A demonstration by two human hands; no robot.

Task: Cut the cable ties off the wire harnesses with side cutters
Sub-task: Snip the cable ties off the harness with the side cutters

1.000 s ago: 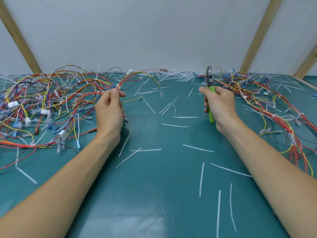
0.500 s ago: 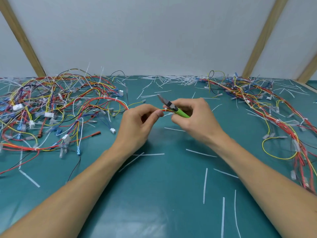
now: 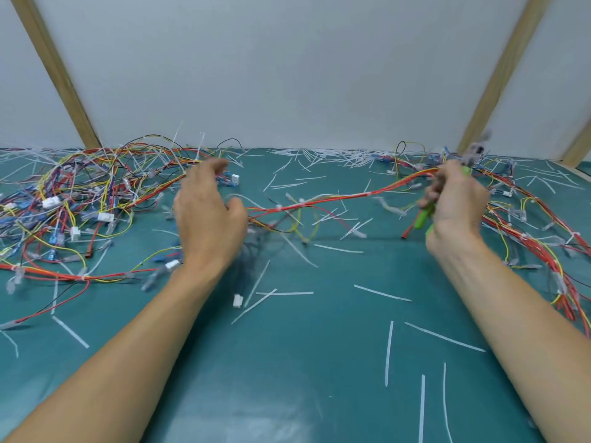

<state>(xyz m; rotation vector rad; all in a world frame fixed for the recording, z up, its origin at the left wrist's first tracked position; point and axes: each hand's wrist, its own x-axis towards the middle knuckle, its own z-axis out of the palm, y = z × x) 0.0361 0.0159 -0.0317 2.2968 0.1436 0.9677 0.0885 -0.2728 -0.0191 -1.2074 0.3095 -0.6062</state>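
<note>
Wire harness (image 3: 335,199), a red and yellow bundle, stretches above the green worktop (image 3: 303,362) between the two hands, with small white cable ties (image 3: 279,207) visible along it. The right hand (image 3: 454,206) grips the green-handled side cutters (image 3: 428,215) and appears to pinch the harness end too, though blur makes that uncertain. The left hand (image 3: 208,215) hovers with fingers loosely curled beside the bundle; whether it grasps any wire, I cannot tell. Tangled harnesses lie in a left pile (image 3: 80,199) and a right pile (image 3: 537,225), and cut tie strips (image 3: 388,356) litter the surface. To do this step well, draw the bundle taut, find the nearest tie, and slip only the cutter tip under the strap, clear of the insulation.
</note>
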